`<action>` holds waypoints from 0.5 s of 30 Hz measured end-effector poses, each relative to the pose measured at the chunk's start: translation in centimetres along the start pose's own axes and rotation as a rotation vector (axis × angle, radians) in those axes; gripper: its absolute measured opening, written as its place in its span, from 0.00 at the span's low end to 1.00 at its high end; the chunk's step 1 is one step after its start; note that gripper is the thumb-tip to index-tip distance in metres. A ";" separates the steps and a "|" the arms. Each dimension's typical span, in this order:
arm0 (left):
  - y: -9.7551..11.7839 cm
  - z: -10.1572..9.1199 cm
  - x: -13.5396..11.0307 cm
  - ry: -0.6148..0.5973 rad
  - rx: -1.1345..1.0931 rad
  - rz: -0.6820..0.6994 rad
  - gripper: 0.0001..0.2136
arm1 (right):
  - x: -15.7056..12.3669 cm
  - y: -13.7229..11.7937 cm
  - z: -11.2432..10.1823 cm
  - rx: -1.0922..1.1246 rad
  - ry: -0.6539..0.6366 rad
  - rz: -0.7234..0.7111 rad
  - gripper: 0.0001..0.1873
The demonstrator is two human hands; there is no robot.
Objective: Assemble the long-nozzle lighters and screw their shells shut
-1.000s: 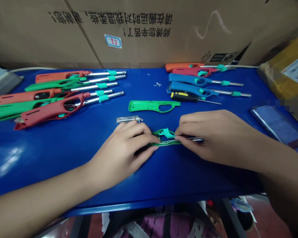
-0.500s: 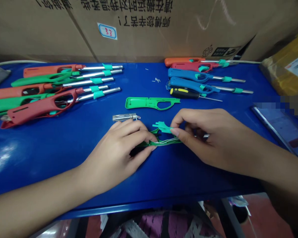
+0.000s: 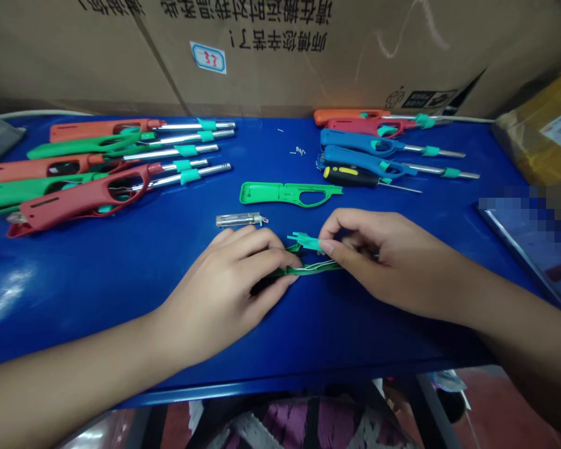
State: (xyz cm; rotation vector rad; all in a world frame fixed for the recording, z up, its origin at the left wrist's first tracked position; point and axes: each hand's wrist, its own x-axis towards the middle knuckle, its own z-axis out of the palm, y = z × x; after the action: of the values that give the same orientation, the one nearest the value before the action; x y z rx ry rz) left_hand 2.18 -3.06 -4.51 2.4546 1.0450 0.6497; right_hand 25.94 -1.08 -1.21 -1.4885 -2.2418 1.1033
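My left hand (image 3: 236, 290) grips a green lighter shell half (image 3: 315, 269) low over the blue table, its fingers covering the left end. White wires run along inside this shell. Between thumb and forefinger, my right hand (image 3: 378, 255) pinches a teal trigger piece (image 3: 305, 241) just above the shell; the shell's right end is hidden behind that hand. Behind my hands lies the other green shell half (image 3: 273, 193), hollow side up. A clear fuel tank (image 3: 238, 219) rests between that half and my left hand.
Several long-necked lighters (image 3: 84, 193) lie at the left. More lighters (image 3: 364, 140) and a black-and-yellow screwdriver (image 3: 350, 175) are at the back right. A phone (image 3: 533, 243) lies at the right, near a taped box (image 3: 537, 131). A cardboard box (image 3: 271, 81) stands along the back.
The teal trigger piece tilts slightly differently in my right hand, which has shifted a little. My left hand keeps its grip on the shell. The whole view has moved slightly.
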 end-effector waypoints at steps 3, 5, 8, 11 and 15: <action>0.0 0.0 0.1 0.000 -0.003 -0.002 0.05 | -0.1 -0.2 0.0 -0.053 0.003 -0.028 0.08; 0.1 0.0 0.1 0.000 -0.005 -0.005 0.05 | -0.1 -0.2 0.0 -0.063 -0.017 -0.034 0.08; 0.1 0.0 0.0 0.002 -0.003 -0.003 0.05 | -0.1 -0.3 0.0 -0.045 -0.044 -0.014 0.09; 0.1 0.0 0.0 0.001 -0.001 -0.001 0.06 | -0.2 -0.3 0.1 -0.031 -0.051 0.020 0.09; 0.2 0.0 0.0 -0.003 -0.006 0.001 0.06 | -0.2 -0.3 0.1 -0.025 -0.051 0.034 0.10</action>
State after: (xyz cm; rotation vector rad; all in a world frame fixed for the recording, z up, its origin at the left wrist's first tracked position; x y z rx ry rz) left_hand 2.27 -3.24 -4.40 2.4500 1.0395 0.6479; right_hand 25.73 -1.35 -1.05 -1.5300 -2.2804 1.1391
